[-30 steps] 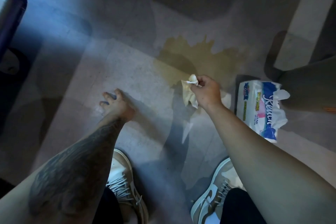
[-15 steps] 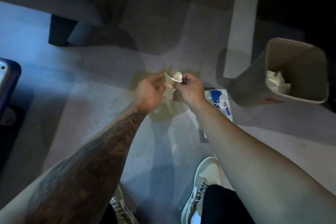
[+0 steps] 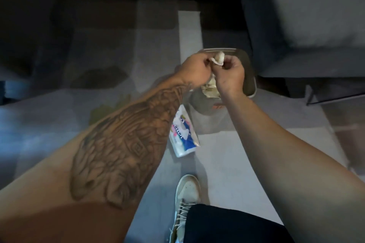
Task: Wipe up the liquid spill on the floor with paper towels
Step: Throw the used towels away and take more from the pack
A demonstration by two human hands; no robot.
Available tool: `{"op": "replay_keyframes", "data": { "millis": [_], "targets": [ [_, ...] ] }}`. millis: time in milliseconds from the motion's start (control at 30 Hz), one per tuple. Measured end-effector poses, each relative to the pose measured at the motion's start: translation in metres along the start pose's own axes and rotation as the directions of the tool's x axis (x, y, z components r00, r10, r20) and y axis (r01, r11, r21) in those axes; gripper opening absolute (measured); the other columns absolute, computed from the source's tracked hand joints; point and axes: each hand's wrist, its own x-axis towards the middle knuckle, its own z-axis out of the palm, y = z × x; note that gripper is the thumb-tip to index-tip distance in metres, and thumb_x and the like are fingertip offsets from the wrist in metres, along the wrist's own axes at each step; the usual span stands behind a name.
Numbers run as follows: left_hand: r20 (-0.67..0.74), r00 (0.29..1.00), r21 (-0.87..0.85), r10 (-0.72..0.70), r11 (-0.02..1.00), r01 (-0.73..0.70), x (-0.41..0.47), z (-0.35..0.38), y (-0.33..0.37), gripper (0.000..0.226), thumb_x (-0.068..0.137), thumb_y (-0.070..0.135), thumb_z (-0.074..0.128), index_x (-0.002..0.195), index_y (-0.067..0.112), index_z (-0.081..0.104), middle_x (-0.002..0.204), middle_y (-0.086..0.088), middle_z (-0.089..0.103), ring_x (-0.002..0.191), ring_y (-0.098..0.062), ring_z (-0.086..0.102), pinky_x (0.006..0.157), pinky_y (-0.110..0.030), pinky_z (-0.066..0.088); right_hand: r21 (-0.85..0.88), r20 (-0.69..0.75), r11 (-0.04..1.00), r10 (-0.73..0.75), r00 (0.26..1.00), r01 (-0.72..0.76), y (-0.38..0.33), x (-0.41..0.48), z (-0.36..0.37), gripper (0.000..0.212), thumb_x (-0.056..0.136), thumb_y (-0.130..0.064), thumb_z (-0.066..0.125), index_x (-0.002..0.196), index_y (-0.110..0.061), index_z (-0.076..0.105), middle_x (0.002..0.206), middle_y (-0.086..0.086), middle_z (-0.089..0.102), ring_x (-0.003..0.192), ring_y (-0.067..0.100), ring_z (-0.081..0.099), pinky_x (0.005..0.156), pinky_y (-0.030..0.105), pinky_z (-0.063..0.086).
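Both hands meet above the open mouth of a tan waste bin [image 3: 249, 77], sharing one crumpled, stained paper towel [image 3: 218, 58]. The left hand [image 3: 195, 69] has its grip pinched closed on the towel's left edge, fingers curled in toward the palm, and the right hand [image 3: 230, 74] has its grip clenched on the towel's right side, knuckles toward the camera. The wad is bunched into a small lump with no clear long axis; its pale, rounded bulk pokes upward and away from the person, out from between the two sets of fingertips. It is held clear of the bin, directly over the opening. Inside the bin, just below the wrists, lie more crumpled, yellowed used towels [image 3: 210, 89]. The tattooed left forearm [image 3: 126, 144] crosses the frame diagonally from lower left, and it hides much of the yellowish spill [image 3: 110, 107], which shows on the floor [image 3: 217, 163] only as a stained patch beside the arm's upper edge, well left of the bin. A plastic-wrapped tissue pack [image 3: 183, 136] printed in blue and pink lies flat on the floor just in front of the bin, its long axis running toward and away from the person, slightly slanted, with the torn opening on top. A pale laced sneaker [image 3: 186, 191] points forward toward that pack, a dark trouser leg [image 3: 227, 223] above it.
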Motion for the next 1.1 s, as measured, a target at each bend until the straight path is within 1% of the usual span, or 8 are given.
{"op": "replay_keyframes", "data": {
  "millis": [200,300,467,567,667,733,900,1100],
  "targets": [
    [0.079,0.989,0.119,-0.128,0.986,0.118,0.011,0.018,-0.006,0.057,0.091,0.012,0.059,0.147,0.019,0.046,0.146,-0.005,0.052,0.127,-0.021,0.055,0.11,-0.028,0.042,-0.216,0.007,0.976,0.037,0.999,-0.035,0.025,0.01,-0.034,0.035,0.082,-0.017,0.07,0.116,-0.014,0.064,0.109,0.001,0.068,0.099,0.017,0.065,0.095,0.028,0.051],
    [0.023,0.989,0.159,-0.145,0.977,0.14,-0.001,0.005,-0.037,0.047,0.091,0.01,0.059,0.138,0.012,0.056,0.136,-0.009,0.059,0.122,-0.024,0.058,0.103,-0.022,0.043,-0.268,0.066,0.962,-0.041,0.997,0.057,0.037,-0.017,-0.023,0.029,0.081,-0.026,0.061,0.109,-0.021,0.065,0.106,0.001,0.069,0.095,0.018,0.066,0.091,0.04,0.054],
    [-0.033,0.968,0.137,-0.249,0.958,0.251,-0.047,-0.009,-0.095,0.032,0.095,0.008,0.059,0.126,0.003,0.061,0.11,-0.004,0.062,0.103,-0.021,0.06,0.095,-0.027,0.046,-0.482,0.46,0.796,-0.124,0.879,0.365,0.062,-0.079,0.008,0.014,0.091,-0.031,0.059,0.1,-0.023,0.063,0.089,-0.005,0.068,0.079,0.018,0.063,0.07,0.03,0.05],
    [-0.026,0.934,0.114,-0.357,0.927,0.357,-0.072,-0.005,-0.131,0.026,0.094,0.006,0.056,0.118,0.008,0.065,0.104,-0.005,0.061,0.1,-0.023,0.06,0.085,-0.023,0.045,-0.618,0.577,0.673,0.035,0.816,0.408,0.094,-0.097,0.022,0.03,0.089,-0.042,0.061,0.114,-0.026,0.06,0.107,-0.002,0.067,0.095,0.022,0.064,0.077,0.034,0.052],
    [-0.031,0.896,0.092,-0.443,0.891,0.444,-0.096,0.002,-0.162,0.025,0.095,0.011,0.057,0.116,0.006,0.068,0.106,-0.009,0.07,0.093,-0.023,0.064,0.069,-0.013,0.041,-0.759,0.521,0.564,0.223,0.824,0.327,0.126,-0.107,0.03,0.05,0.085,-0.055,0.062,0.124,-0.023,0.058,0.119,0.005,0.059,0.11,0.029,0.056,0.09,0.039,0.05],
    [-0.006,0.878,0.036,-0.478,0.878,0.478,-0.108,0.005,-0.176,0.02,0.096,0.018,0.058,0.109,0.007,0.069,0.105,-0.01,0.071,0.092,-0.022,0.063,0.076,-0.021,0.042,-0.803,0.468,0.536,0.295,0.833,0.261,0.142,-0.112,0.032,0.045,0.086,-0.052,0.059,0.122,-0.026,0.062,0.118,0.008,0.063,0.108,0.032,0.059,0.09,0.038,0.051],
    [0.049,0.849,-0.122,-0.526,0.841,0.528,-0.121,0.011,-0.189,0.032,0.098,0.03,0.058,0.118,0.006,0.065,0.108,-0.004,0.066,0.094,-0.018,0.06,0.084,-0.026,0.044,-0.734,0.356,0.674,0.275,0.893,0.085,0.143,-0.119,0.034,0.024,0.088,-0.032,0.057,0.104,-0.021,0.072,0.1,0.007,0.073,0.09,0.033,0.065,0.076,0.032,0.052],
    [0.088,0.795,-0.272,-0.6,0.753,0.599,-0.115,0.009,-0.165,0.036,0.098,0.043,0.054,0.11,0.012,0.069,0.095,-0.002,0.069,0.076,-0.015,0.059,0.071,-0.027,0.047,-0.529,0.234,0.848,0.169,0.957,-0.021,0.111,-0.123,0.027,0.015,0.089,-0.027,0.057,0.091,-0.022,0.071,0.082,-0.003,0.07,0.078,0.023,0.064,0.072,0.035,0.053]
  ]
}}
